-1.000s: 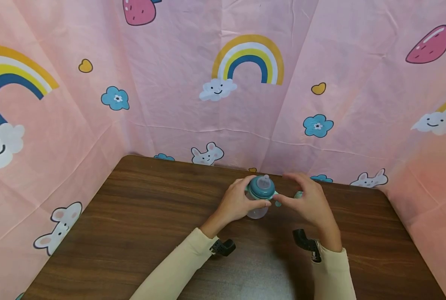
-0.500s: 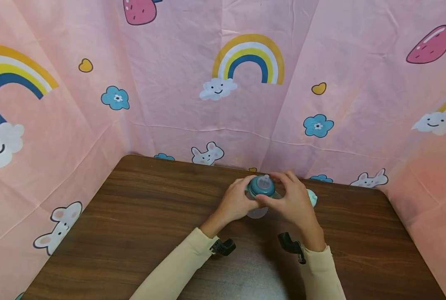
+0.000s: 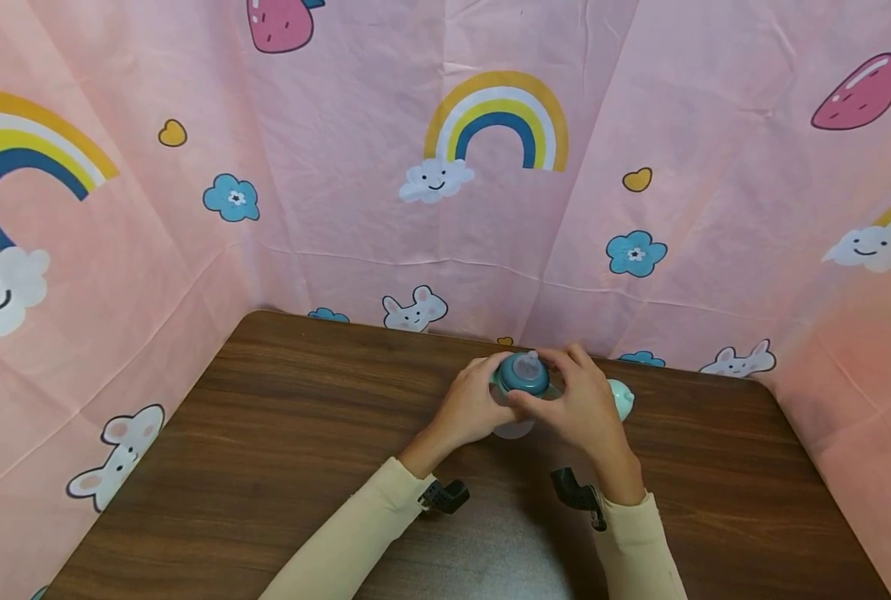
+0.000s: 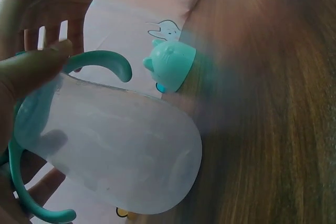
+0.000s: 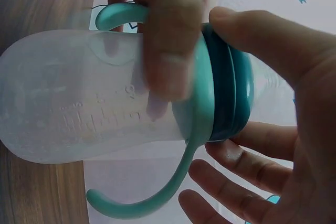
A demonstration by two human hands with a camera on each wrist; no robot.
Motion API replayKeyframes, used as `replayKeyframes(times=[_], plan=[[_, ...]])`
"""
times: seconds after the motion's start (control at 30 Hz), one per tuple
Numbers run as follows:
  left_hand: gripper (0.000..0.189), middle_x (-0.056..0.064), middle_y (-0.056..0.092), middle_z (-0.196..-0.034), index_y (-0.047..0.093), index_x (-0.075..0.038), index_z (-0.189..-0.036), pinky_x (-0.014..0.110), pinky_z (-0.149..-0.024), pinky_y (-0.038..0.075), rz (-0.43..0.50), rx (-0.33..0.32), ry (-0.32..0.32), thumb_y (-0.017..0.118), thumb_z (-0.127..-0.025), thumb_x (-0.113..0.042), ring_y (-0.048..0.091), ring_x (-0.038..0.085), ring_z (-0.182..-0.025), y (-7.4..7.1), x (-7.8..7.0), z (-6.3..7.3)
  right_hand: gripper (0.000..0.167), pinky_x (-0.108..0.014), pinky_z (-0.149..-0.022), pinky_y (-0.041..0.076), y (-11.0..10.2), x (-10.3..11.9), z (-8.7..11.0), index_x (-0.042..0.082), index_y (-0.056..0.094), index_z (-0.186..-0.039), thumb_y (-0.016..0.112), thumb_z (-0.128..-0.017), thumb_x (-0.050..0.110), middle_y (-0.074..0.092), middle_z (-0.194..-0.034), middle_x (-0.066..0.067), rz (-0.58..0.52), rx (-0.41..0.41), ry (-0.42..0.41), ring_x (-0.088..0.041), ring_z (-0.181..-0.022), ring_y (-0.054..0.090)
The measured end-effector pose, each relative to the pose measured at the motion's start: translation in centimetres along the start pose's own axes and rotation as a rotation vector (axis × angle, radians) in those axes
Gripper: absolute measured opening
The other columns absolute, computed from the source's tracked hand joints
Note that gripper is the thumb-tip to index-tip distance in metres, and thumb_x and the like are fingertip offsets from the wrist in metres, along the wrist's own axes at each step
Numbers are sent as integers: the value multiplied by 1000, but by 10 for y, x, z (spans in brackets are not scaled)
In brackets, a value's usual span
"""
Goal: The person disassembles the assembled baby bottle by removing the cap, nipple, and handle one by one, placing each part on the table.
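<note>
A clear baby bottle (image 3: 513,429) stands upright on the table, topped by a dark teal collar (image 3: 523,382) and a translucent nipple (image 3: 528,362). My left hand (image 3: 473,402) grips the bottle below the collar; its thumb presses the body in the right wrist view. From the other side, my right hand (image 3: 584,407) holds the collar between thumb and fingers. Two mint green handles curve down from the neck, one handle (image 5: 139,209) showing plainly in the right wrist view. Just right of my right hand lies a mint cap (image 3: 622,400) with small ears (image 4: 148,64).
The brown wood-grain table (image 3: 325,417) runs back to a pink printed cloth (image 3: 355,217), which hangs behind it and at both sides. The bottle and cap are near the table's back edge. Each wrist carries a black camera mount (image 3: 445,497).
My right hand has moved left from beside the bottle onto the collar, leaving the mint cap more exposed. My left hand and the bottle have stayed in place.
</note>
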State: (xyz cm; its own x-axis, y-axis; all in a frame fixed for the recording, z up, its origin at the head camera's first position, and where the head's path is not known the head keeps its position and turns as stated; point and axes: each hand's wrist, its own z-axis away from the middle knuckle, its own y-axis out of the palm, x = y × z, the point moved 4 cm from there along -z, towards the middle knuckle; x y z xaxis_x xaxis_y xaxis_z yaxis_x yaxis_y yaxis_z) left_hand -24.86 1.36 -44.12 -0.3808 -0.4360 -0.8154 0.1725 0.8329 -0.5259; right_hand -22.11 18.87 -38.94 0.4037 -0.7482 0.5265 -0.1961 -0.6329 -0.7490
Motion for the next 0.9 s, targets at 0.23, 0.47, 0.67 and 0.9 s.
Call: replayKeyframes(times=[0.23, 0.47, 0.67, 0.9], plan=[[78, 16, 66, -146, 60, -7, -154, 61, -109, 51, -15, -16, 19, 95, -88, -29, 60, 37, -134, 0, -1, 1, 70, -45, -77, 52, 2, 3, 0, 0, 75, -132, 97, -82, 44, 63, -113, -12, 24, -10, 10, -34, -90, 60], [75, 16, 68, -143, 59, -5, -153, 59, -109, 52, -40, -25, 37, 94, -89, -22, 62, 37, -132, 1, -2, 1, 76, -51, -82, 57, 7, 3, 0, 0, 74, -134, 96, -81, 51, 65, -117, -14, 60, -14, 34, -33, -96, 63], [74, 15, 70, -140, 60, -3, -151, 57, -108, 53, -91, -40, 66, 94, -89, -25, 64, 36, -128, 3, -4, 1, 77, -54, -86, 59, 9, 3, 0, 0, 73, -134, 97, -80, 51, 68, -120, -14, 75, -22, 32, -33, -102, 65], [73, 16, 70, -138, 59, -2, -152, 57, -108, 53, -91, -38, 67, 93, -90, -22, 66, 35, -126, 3, -2, 1, 74, -54, -86, 59, 10, 3, 0, -1, 74, -131, 99, -79, 45, 68, -117, -15, 66, -38, 2, -36, -100, 67]])
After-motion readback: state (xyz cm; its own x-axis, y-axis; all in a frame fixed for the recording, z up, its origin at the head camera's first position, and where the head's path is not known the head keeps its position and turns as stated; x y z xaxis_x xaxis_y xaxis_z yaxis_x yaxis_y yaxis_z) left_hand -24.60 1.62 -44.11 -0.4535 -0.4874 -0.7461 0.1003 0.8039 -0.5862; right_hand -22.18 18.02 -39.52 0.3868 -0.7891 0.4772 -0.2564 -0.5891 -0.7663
